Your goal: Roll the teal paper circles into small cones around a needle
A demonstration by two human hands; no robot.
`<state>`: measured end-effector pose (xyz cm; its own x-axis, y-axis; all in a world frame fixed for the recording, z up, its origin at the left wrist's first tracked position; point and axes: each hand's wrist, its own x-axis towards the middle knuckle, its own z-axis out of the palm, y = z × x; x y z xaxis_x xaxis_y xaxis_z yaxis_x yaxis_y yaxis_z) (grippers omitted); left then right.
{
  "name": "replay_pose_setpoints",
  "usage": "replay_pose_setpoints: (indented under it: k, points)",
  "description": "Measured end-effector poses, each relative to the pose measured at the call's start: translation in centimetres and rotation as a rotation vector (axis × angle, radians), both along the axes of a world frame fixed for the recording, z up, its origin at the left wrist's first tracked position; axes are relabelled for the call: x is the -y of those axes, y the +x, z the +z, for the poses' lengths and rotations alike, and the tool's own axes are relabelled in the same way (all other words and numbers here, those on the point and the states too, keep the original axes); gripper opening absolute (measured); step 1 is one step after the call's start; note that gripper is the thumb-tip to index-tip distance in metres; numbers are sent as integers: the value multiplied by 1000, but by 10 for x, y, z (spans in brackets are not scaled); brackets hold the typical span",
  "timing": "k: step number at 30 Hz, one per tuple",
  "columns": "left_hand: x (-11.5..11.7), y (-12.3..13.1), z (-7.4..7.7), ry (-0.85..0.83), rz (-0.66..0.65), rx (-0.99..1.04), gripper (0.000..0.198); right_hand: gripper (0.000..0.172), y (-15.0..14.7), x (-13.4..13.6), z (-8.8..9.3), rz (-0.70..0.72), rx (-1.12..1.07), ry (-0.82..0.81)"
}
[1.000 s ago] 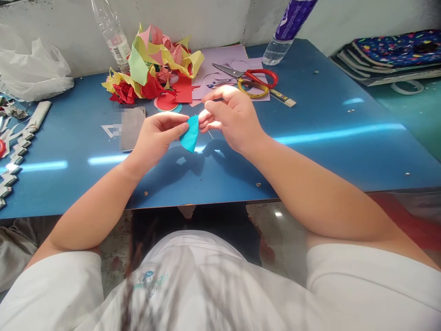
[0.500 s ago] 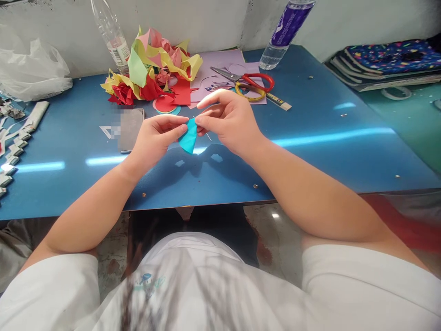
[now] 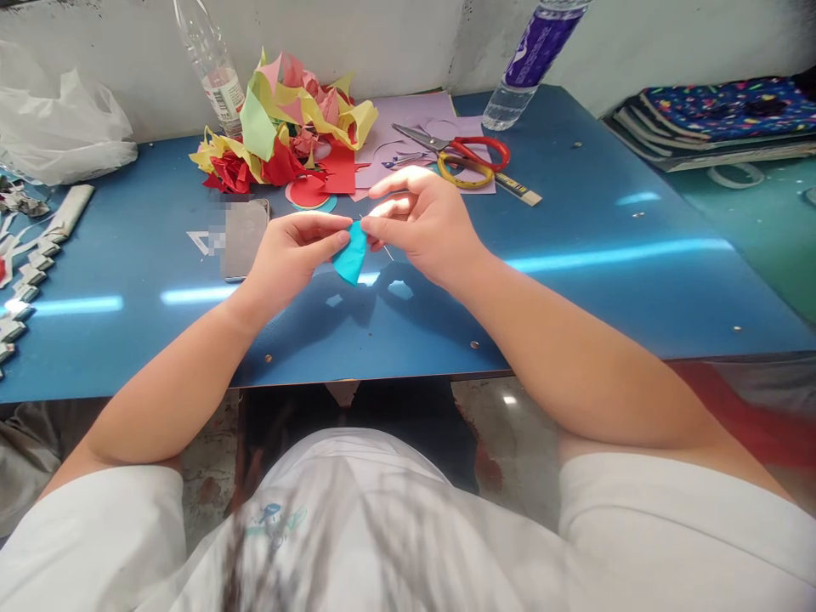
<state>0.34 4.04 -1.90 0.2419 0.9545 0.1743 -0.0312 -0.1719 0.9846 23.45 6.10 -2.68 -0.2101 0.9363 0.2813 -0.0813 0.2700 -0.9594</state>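
A folded piece of turquoise paper (image 3: 350,257) is pinched between the thumb and fingers of my left hand (image 3: 293,251), above the blue table (image 3: 408,327). My right hand (image 3: 427,221) meets it at the paper's upper right edge, thumb and index finger pressed together there. A thin pale stick or wire (image 3: 388,252) pokes out below my right fingers; how it meets the paper is hidden. Just beyond the hands lie red and blue paper circles (image 3: 307,191).
Behind the hands are paper flowers (image 3: 280,127), purple sheets (image 3: 414,110), scissors (image 3: 462,157) and a cutter (image 3: 518,189). Two bottles (image 3: 223,93) (image 3: 532,55) stand at the back. A phone-like slab (image 3: 246,240) lies left, near a plastic bag (image 3: 64,127).
Both hands hold nearly the same pose with the turquoise paper. The whole view has shifted very slightly.
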Motion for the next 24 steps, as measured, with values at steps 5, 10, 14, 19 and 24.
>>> replay_pose_setpoints:
  k: [5, 10, 14, 19, 24]
  points:
    - [-1, 1, -3, 88, 27, -119, 20, 26, 0, -2, -4, -1, 37, 14]
    - [-3, 1, -9, 56, 41, -153, 14, 24, -1, -7, -11, 2, 56, -58]
    - [-3, 2, -10, 30, 4, -64, 23, 43, -1, -5, -10, 22, 20, -158]
    - [-6, 1, -8, 58, -4, -58, 29, 46, -3, 1, -1, 8, -49, -207]
    - [-6, -2, -7, 62, 13, -54, 21, 46, -4, 3, 5, 7, -87, -233]
